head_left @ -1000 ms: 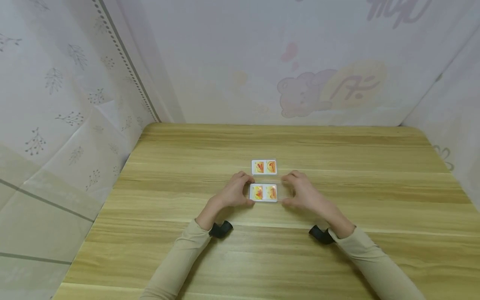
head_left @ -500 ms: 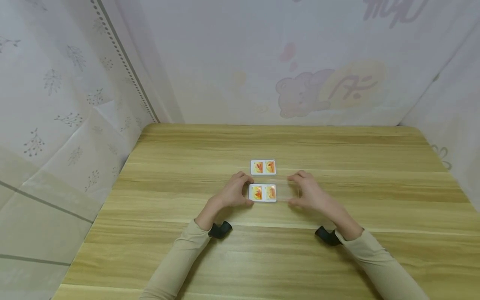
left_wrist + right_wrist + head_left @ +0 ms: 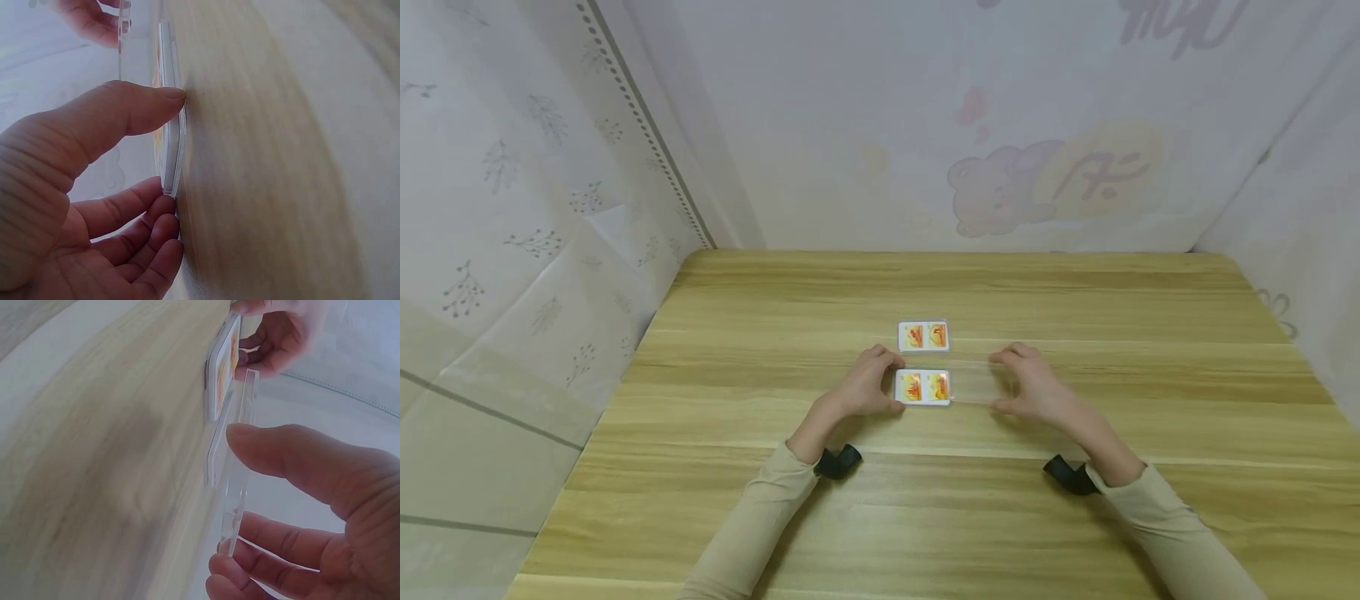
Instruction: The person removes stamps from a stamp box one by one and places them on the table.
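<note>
In the head view my left hand (image 3: 867, 383) grips the left end of a small white-edged case (image 3: 922, 387) with two orange-and-yellow picture cards. This case lies on the wooden table. The left wrist view has the thumb on one edge and fingertips at the opposite one. A clear plastic cover (image 3: 236, 487) is pinched between thumb and fingers of my right hand (image 3: 1033, 385), to the right of the case. It stands off the tabletop in the right wrist view. Behind, a second similar case (image 3: 923, 336) lies flat, touched by neither hand.
The wood-grain table (image 3: 775, 308) runs back to a pale patterned curtain (image 3: 850, 150). Another curtain (image 3: 535, 250) with leaf prints hangs at the left. Black wrist mounts (image 3: 837, 461) sit at both sleeves.
My right hand has moved to the right with the clear cover, away from the near case. The left hand stays at the case's left end. The view has shifted slightly.
</note>
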Demonstrator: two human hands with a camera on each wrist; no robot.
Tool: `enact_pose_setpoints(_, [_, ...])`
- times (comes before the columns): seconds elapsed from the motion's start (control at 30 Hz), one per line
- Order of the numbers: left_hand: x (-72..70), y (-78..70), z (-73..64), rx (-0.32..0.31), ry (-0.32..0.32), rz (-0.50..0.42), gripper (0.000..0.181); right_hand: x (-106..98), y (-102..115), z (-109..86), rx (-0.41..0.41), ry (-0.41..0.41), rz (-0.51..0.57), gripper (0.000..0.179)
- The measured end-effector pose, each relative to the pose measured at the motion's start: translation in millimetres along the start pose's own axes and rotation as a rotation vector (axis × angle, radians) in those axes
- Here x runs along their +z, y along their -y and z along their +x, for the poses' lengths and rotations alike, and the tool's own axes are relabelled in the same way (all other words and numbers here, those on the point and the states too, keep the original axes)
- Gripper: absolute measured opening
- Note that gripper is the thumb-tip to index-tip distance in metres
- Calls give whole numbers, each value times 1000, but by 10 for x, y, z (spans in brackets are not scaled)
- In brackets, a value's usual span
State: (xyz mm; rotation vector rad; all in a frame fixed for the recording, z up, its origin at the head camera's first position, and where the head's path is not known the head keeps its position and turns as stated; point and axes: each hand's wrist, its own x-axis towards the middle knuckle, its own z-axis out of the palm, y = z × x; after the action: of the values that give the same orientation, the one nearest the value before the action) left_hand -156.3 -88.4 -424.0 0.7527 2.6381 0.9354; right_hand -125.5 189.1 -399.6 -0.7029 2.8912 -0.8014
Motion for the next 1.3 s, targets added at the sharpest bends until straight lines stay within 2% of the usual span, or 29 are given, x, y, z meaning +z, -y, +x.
enact_pose_setpoints(0.57, [-6,-8,-17,10,-4,-17,54,-121,-183,-166,-38,-21,-4,59])
enact_pose_setpoints(1.0, [2,8,-13,21,-7,-9,54,-177,-378,-266,-120,-58,-22,58])
enact_pose_setpoints(1.3, [6,7,-12,21,-1,-4,54,-209,-509,-358,-124,-49,-14,58])
